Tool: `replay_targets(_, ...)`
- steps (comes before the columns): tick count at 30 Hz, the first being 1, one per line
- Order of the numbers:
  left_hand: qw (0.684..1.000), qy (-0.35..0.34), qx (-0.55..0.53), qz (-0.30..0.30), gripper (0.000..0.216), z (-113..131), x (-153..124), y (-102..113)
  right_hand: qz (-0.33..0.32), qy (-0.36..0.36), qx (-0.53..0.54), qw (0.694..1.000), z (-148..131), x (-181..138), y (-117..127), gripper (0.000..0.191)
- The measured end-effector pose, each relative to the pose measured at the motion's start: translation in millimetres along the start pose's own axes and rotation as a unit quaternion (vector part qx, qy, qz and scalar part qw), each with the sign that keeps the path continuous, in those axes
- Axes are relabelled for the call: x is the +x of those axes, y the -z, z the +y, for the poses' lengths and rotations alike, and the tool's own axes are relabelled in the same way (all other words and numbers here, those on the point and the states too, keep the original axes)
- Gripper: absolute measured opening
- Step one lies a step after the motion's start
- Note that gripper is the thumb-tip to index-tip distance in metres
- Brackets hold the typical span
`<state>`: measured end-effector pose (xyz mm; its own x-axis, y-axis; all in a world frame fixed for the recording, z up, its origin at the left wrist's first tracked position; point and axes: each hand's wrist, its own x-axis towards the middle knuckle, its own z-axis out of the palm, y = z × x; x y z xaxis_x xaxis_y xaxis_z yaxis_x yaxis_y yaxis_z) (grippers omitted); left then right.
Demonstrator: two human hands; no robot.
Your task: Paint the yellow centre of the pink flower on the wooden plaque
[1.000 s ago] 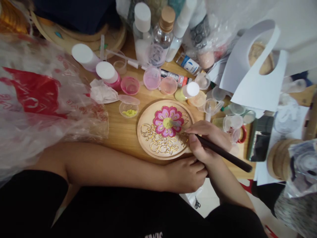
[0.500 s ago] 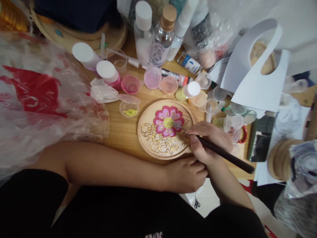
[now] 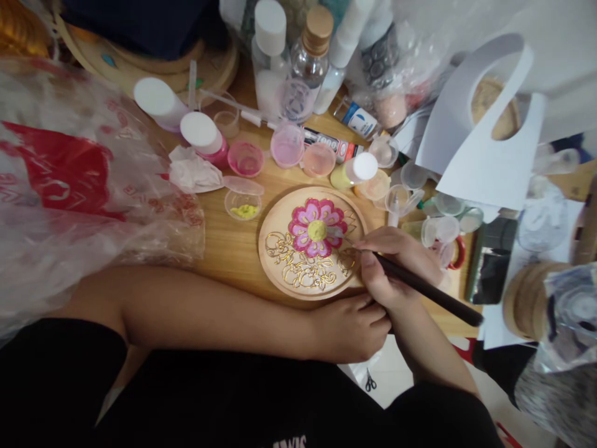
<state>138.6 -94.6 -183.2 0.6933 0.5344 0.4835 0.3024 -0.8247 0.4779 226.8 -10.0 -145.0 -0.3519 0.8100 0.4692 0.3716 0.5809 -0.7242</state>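
Note:
My right hand [image 3: 403, 261] grips a dark-handled paintbrush [image 3: 429, 289], its thin tip over the right side of a round wooden plaque [image 3: 275, 274]. On the plaque, a raised gold outline encloses a pink and magenta flower [image 3: 317, 227] with a yellow centre. Below the flower, gold scrollwork [image 3: 303, 270] shows bare wood inside its lines. My left hand [image 3: 354, 326] is closed at the plaque's lower right edge, against my right wrist; what its curled fingers hold, if anything, is hidden.
Left of the plaque sits an open cup of yellow paint [image 3: 243, 205]. Pink paint cups [image 3: 245, 158], bottles [image 3: 270, 56] and a glue tube [image 3: 326, 142] line the back. A plastic bag [image 3: 93, 174] covers the left; a curled white sheet [image 3: 480, 149] stands at right.
The brush has drawn back slightly to the right, its tip moving off the yellow centre's edge. My left hand and the plaque have barely moved.

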Motion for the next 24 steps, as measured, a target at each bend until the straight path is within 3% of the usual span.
replay_targets(13,0.999,-0.011,0.005,-0.045,0.021,0.4,0.1,0.8,0.008,0.001,0.006,1.0,0.7,-0.9,-0.7,0.022)
replay_targets(21,1.0,-0.007,0.004,-0.023,0.021,0.6,-0.3,0.1,0.009,-0.012,0.006,1.0,-1.2,-1.6,-1.2,0.022)
replay_targets(24,0.999,-0.008,0.003,-0.04,0.02,0.9,-0.1,0.2,0.005,-0.008,-0.004,1.0,0.0,-2.3,-0.6,0.019)
